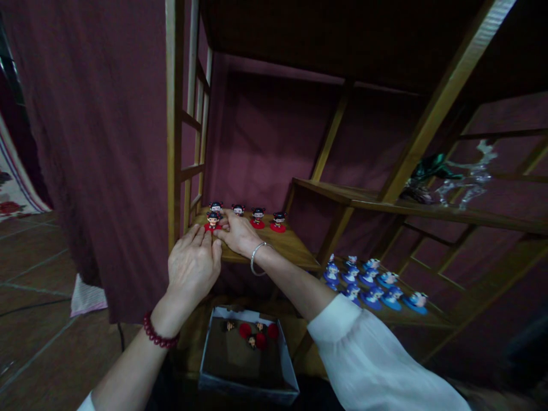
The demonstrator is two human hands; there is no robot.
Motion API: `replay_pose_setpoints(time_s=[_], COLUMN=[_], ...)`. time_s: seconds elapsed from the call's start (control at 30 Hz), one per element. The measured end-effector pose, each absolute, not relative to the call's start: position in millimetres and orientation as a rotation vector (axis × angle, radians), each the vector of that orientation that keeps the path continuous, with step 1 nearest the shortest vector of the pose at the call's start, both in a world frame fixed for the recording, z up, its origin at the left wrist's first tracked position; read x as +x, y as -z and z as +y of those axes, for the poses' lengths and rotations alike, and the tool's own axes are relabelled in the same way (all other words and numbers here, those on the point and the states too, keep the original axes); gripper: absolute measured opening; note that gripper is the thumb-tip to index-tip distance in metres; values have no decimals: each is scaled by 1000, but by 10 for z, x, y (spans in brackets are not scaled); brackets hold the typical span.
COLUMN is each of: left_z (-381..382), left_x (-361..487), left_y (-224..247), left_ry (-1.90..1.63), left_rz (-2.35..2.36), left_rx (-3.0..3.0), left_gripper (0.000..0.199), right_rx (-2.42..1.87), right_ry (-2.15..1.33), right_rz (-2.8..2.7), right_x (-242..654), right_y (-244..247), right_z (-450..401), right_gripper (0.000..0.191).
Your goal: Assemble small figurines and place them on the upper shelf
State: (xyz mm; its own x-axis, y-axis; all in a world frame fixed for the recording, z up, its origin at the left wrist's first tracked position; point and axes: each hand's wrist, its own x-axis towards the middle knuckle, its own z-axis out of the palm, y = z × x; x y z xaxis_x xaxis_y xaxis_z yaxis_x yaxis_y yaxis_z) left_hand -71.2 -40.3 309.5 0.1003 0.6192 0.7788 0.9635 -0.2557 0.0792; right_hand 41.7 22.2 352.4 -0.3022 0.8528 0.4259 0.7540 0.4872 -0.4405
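A small figurine (213, 220) with black hair buns and a round red base stands at the front left of the wooden shelf (295, 249). My right hand (240, 231) has its thumb and fingers closed at the figurine's right side and base. On the other side, my left hand (194, 265) lies with stretched fingers, their tips by the red base; whether they press on it I cannot tell. Behind stands a similar figurine (216, 207), partly hidden. To the right are another figurine (237, 210), a third one (257, 216) and one at the row's end (278, 220).
Below, an open box (248, 383) contains several loose red-based figurines (252, 341). Several blue figurines (371, 294) stand on a lower right shelf. A clear deer ornament (468, 177) sits on the upper right shelf. A wooden post (173, 125) rises at left beside a curtain (98, 142).
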Motion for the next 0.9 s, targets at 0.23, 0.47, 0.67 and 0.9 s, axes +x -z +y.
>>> replay_pose_setpoints(time_s=[0.23,0.47,0.67,0.9], left_z=[-399,-408,-407,-419], left_x=[-708,-708,-709,-697], left_y=[-3087,-3094,-3085,-3091], left_ry=[1020,1019,1080,1114], left_rz=[-1536,-1541,-1534,-1523], left_rx=[-1909,-1918,-1916,-1916], left_gripper=[47,48,47,45], right_rx=[-1314,-1284,-1292,-1286], right_ry=[-278,-296,-284,-304], right_rz=[-2088,-2080,-2081,-2075], right_x=[409,414,411,409], right_y=[-3545,-3544,-3557,-3554], right_z=[201,201,187,197], right_gripper=[50,50,49,47])
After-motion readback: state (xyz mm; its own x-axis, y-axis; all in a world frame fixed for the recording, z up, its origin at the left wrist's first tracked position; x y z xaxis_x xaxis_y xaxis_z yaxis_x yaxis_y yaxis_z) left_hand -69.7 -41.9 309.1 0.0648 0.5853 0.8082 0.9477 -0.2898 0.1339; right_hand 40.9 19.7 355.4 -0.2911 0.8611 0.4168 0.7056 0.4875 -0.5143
